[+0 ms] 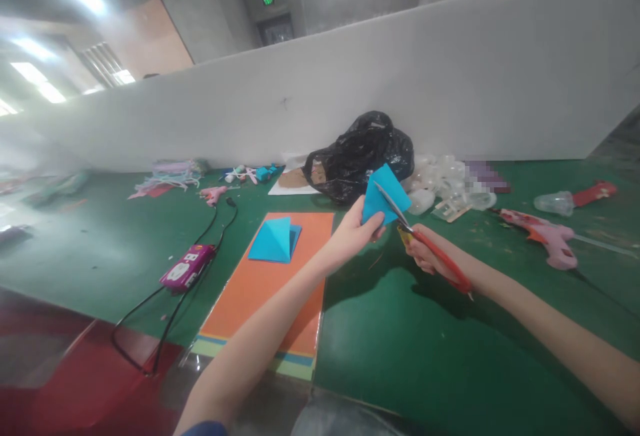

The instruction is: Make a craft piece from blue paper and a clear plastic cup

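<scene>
My left hand (pixel 354 231) pinches a folded blue paper piece (pixel 384 194), holding it up above the green table (pixel 435 349). My right hand (pixel 427 254) grips red-handled scissors (pixel 425 239); their blades are parted around the paper's lower right edge. Another folded blue paper (pixel 276 239) lies on a stack of coloured sheets with an orange one on top (pixel 270 286), left of my left arm.
A black plastic bag (pixel 360 156) and clear plastic pieces (pixel 445 179) sit by the white partition wall (pixel 450 83). A pink glue gun (pixel 547 239) lies at right. A purple box (pixel 187 267) with black cables lies at left; craft scraps (pixel 173 176) are further back.
</scene>
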A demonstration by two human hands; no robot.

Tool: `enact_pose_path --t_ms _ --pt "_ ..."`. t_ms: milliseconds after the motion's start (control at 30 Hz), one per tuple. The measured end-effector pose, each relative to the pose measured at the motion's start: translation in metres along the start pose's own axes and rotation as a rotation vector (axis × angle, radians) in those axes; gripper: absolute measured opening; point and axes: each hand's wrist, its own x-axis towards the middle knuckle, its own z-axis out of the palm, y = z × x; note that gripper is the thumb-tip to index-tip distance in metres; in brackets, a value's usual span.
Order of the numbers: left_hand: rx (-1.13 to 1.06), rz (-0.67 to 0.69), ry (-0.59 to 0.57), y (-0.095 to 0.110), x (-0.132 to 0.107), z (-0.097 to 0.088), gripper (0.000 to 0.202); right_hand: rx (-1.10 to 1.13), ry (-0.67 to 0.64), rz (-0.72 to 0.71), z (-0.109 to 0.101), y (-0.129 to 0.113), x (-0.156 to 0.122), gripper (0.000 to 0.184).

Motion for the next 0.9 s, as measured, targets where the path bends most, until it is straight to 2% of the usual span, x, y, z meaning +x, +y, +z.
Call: enact_pose_path --t_ms 200,633,900 --pt "-0.005 0.009 0.009 -0.003 0.0 0.001 0.018 -0.01 0.031 -0.002 0.005 -0.024 -0.001 0.068" --pt "-0.022 -0.009 0.017 -0.005 0.0 0.003 0.02 -0.016 0.072 0.012 0.014 -0.043 -0.007 0.066" --pt "-0.021 -0.014 0.009 -0.003 -0.001 0.004 0.02 0.1 0.063 0.053 0.016 -0.029 -0.006 0.063"
